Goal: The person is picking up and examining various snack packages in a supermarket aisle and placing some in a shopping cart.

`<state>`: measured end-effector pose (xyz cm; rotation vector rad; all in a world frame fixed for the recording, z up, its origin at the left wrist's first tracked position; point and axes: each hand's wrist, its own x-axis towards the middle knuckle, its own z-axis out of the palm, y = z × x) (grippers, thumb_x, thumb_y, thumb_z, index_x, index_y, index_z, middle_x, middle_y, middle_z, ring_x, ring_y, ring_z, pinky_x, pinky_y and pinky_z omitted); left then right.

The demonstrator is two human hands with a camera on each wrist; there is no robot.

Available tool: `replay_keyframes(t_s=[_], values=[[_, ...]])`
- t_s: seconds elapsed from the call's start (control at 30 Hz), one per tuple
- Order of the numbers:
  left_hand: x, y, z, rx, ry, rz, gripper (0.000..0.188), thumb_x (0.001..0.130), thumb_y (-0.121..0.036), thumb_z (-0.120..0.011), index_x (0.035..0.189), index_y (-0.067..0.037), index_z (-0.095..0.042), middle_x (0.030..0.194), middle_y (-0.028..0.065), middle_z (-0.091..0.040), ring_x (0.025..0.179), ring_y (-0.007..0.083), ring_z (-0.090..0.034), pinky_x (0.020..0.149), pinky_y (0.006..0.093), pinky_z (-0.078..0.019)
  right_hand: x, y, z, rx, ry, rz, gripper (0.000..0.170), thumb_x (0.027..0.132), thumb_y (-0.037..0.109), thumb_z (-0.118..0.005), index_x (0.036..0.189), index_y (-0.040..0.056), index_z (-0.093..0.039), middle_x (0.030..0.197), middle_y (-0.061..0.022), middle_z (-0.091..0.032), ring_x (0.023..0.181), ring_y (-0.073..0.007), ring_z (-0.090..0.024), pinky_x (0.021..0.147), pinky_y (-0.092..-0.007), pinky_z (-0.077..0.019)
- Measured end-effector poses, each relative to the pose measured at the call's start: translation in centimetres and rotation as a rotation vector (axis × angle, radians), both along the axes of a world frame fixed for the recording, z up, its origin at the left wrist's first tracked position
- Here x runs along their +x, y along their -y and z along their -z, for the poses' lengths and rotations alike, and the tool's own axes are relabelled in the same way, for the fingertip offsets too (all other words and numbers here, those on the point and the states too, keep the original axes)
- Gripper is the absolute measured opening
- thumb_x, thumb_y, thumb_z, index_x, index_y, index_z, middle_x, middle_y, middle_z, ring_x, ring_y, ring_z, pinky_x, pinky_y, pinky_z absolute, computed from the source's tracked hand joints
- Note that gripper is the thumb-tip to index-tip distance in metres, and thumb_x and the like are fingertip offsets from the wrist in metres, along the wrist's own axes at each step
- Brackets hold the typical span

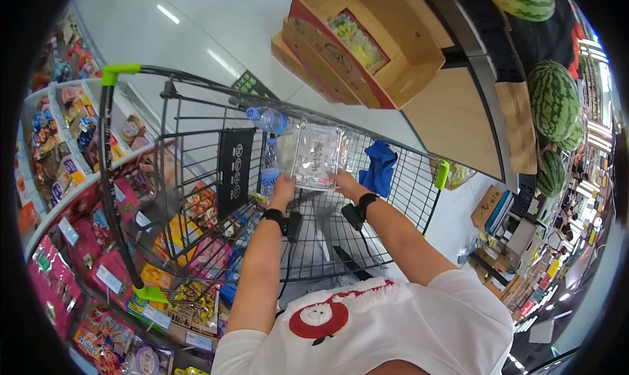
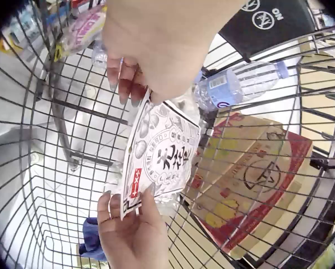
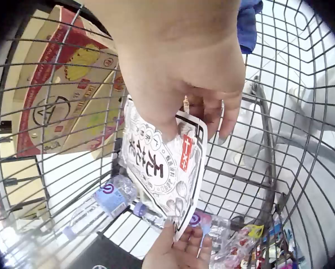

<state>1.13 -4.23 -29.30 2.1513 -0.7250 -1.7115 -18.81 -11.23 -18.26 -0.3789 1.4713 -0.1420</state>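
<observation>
Both hands hold a white printed packet (image 1: 317, 157) by its near corners, above the inside of a wire shopping cart. The left hand (image 1: 283, 190) pinches one corner, thumb on the printed face and fingers behind, as the left wrist view shows from above the packet (image 2: 164, 148). At the opposite corner the right hand (image 1: 348, 183) pinches with thumb on top; in the right wrist view this hand (image 3: 181, 73) covers part of the packet (image 3: 162, 162). Clear bottles with blue labels (image 1: 267, 119) lie beside the packet in the cart. A blue cloth-like item (image 1: 378, 168) is on its other side.
The cart's black wire side (image 1: 400, 211) surrounds the hands. An open cardboard box (image 1: 419, 47) stands beyond it. Snack shelves (image 1: 98, 244) run along the left, and watermelons (image 1: 553, 99) lie at the right. A black panel (image 1: 234, 168) hangs near the cart's handle end.
</observation>
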Motion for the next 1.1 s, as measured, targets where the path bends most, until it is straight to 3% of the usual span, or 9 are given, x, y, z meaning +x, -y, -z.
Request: replay_keyframes(t_s=[0.13,0.2,0.23,0.37,0.47,0.7,0.83,1.0,1.1], values=[[0.1,-0.1,-1.0,-0.135,0.08,0.033,0.026,0.075,-0.027,-0.058,0.072,-0.002,-0.052,0.063,0.0136,-0.056,0.06,0.0268,-0.055,0.056,0.0375,-0.0412,-1.9,-1.1,2.2,-0.051,0.096,-0.015,0.032,0.081,0.024,-0.055,0.105,0.0031,-0.048,0.093,-0.0107,-0.052,0.082,-0.0228,-0.053,0.063,-0.0373,-0.0448],[-0.7,-0.7,-0.3,-0.123,-0.35,-0.322,0.014,0.074,-0.016,-0.056,0.069,-0.004,-0.052,0.063,0.0089,-0.055,0.054,0.0189,-0.052,0.045,0.0319,-0.0392,-2.8,-1.2,2.4,-0.033,0.017,-0.002,0.028,0.08,0.024,-0.057,0.103,0.0086,-0.052,0.076,-0.0101,-0.055,0.069,-0.0209,-0.056,0.054,-0.0353,-0.0449],[-0.1,1.4,-9.3,0.045,-0.359,-0.34,0.011,0.069,-0.005,-0.051,0.079,-0.006,-0.055,0.063,0.0022,-0.052,0.058,0.0153,-0.051,0.057,0.0268,-0.0435,-3.4,-0.2,1.0,-0.186,0.03,-0.255,0.035,0.08,0.027,-0.057,0.105,0.0038,-0.05,0.081,-0.0106,-0.055,0.073,-0.0232,-0.057,0.057,-0.0375,-0.0462],[-0.6,1.0,-14.4,0.021,-0.611,-0.363,0.011,0.073,-0.014,-0.052,0.072,-0.004,-0.057,0.063,0.0068,-0.058,0.052,0.0165,-0.053,0.045,0.0263,-0.0419,-4.1,-0.7,-2.9,-0.014,0.197,0.217,0.03,0.078,0.018,-0.061,0.099,-0.0007,-0.049,0.077,-0.0081,-0.055,0.069,-0.0207,-0.056,0.06,-0.0349,-0.0484],[-2.9,0.7,-19.5,0.08,-0.767,-0.503,0.017,0.081,-0.017,-0.052,0.084,-0.001,-0.053,0.074,0.0124,-0.058,0.065,0.0208,-0.056,0.057,0.0309,-0.0457,-6.3,-1.0,-9.1,0.0,0.213,0.132,0.023,0.08,0.022,-0.058,0.089,0.0018,-0.053,0.077,-0.008,-0.056,0.064,-0.0173,-0.055,0.059,-0.0308,-0.0489],[-11.3,-2.9,-29.4,-0.191,-0.872,-0.532,0.012,0.079,-0.012,-0.053,0.085,-0.002,-0.053,0.078,0.0107,-0.057,0.072,0.0216,-0.055,0.066,0.0336,-0.0456,-14.6,-4.9,-14.2,-0.317,0.574,0.329,0.024,0.086,0.027,-0.044,0.095,0.0045,-0.05,0.08,-0.0056,-0.057,0.069,-0.0163,-0.056,0.067,-0.0331,-0.0483],[-18.1,-7.0,-35.5,-0.373,-0.955,-0.568,0.012,0.079,-0.008,-0.053,0.088,0.001,-0.054,0.082,0.0129,-0.059,0.072,0.0222,-0.057,0.064,0.033,-0.0462,-17.4,-8.3,-16.0,-1.361,0.26,-0.089,0.049,0.072,0.023,-0.063,0.112,0.0026,-0.043,0.106,-0.012,-0.048,0.091,-0.0239,-0.05,0.079,-0.0345,-0.0433],[-25.2,-12.9,-42.4,-0.544,-1.012,-0.559,0.013,0.079,-0.004,-0.048,0.087,0.005,-0.054,0.084,0.0133,-0.06,0.072,0.022,-0.058,0.065,0.0335,-0.0488,-23.7,-10.0,-21.5,-1.673,-0.092,-0.284,0.056,0.069,0.021,-0.063,0.119,0.006,-0.04,0.119,-0.0193,-0.037,0.115,-0.0344,-0.031,0.099,-0.0409,-0.0223],[-27.3,-16.9,-46.7,-0.657,-0.97,-0.527,0.015,0.079,-0.004,-0.048,0.088,0.006,-0.055,0.086,0.0142,-0.06,0.073,0.0217,-0.058,0.066,0.0338,-0.0488,-23.1,-8.8,-20.1,-1.493,0.401,-0.057,0.058,0.071,0.021,-0.061,0.121,0.0048,-0.036,0.12,-0.0197,-0.035,0.115,-0.035,-0.031,0.098,-0.0407,-0.0226]])
